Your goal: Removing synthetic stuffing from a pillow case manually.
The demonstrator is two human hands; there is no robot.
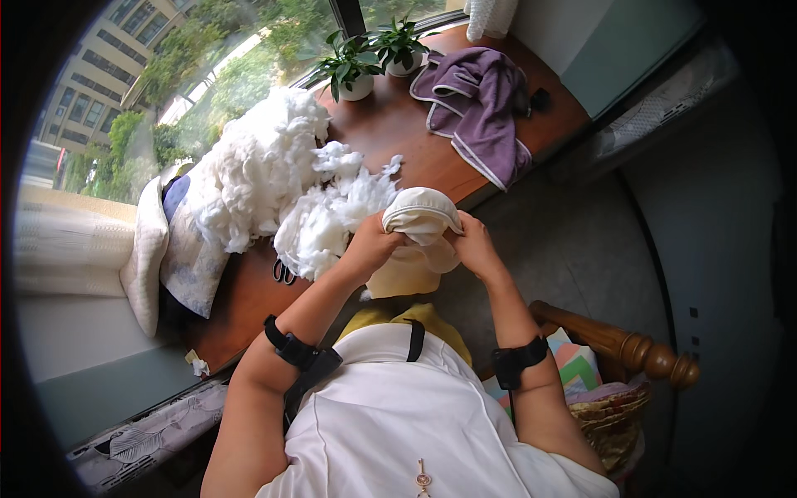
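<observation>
Both hands grip a cream fabric piece (423, 215) with a seamed, rounded edge, held up in front of me near the edge of a wooden sill top. My left hand (373, 243) pinches its left side, and my right hand (476, 246) pinches its right side. The fabric's lower part hangs over my lap; what is inside it cannot be told. Left of it, touching or close to my left hand, lies loose white fiber stuffing (324, 218), with a larger heap (261, 155) behind. Scissors with black handles (284, 272) lie partly under the stuffing.
A purple towel with white trim (479, 112) lies at the back right, beside two potted plants (356, 86) by the window. Cushions (196, 249) lean at the left on the wooden top (261, 305). A turned wooden chair part (635, 348) stands at the right.
</observation>
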